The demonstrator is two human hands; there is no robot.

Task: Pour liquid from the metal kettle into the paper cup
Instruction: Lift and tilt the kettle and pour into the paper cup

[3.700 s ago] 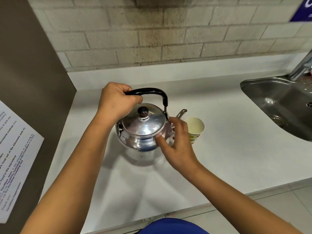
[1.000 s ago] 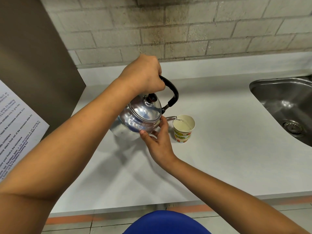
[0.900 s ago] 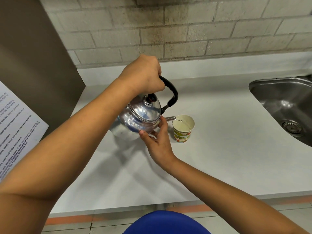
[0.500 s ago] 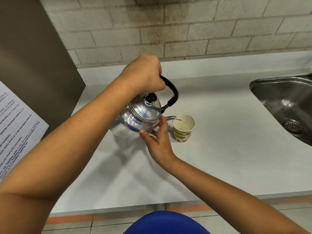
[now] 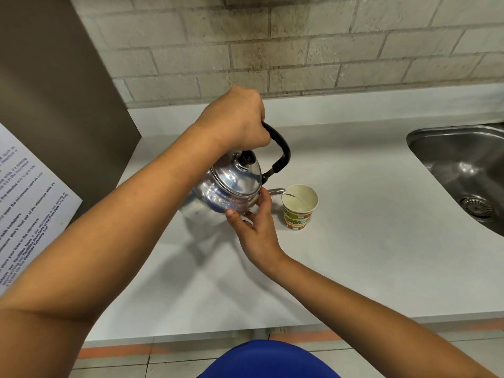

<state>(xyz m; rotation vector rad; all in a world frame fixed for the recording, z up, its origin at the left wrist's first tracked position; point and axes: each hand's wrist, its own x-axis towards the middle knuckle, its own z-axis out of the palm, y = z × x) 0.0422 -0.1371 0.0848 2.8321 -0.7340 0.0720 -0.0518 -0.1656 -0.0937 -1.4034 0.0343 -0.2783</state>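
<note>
open counter (image 5: 381, 241) right of paper cup (image 5: 299, 207)

glossy metal kettle (image 5: 231, 186), matt paper cup (image 5: 298, 214)

The left hand (image 5: 234, 121) was raised, its fingers curled into a closed fist around the curved black handle (image 5: 279, 148) of the shiny metal kettle (image 5: 229, 189), knuckles up, wrist bent, the bare forearm running in from the lower left. The right hand (image 5: 256, 227) reached in from the lower right, half open, thumb and fingertips pressed against the tilted kettle's lower side, its forearm extended.
</note>
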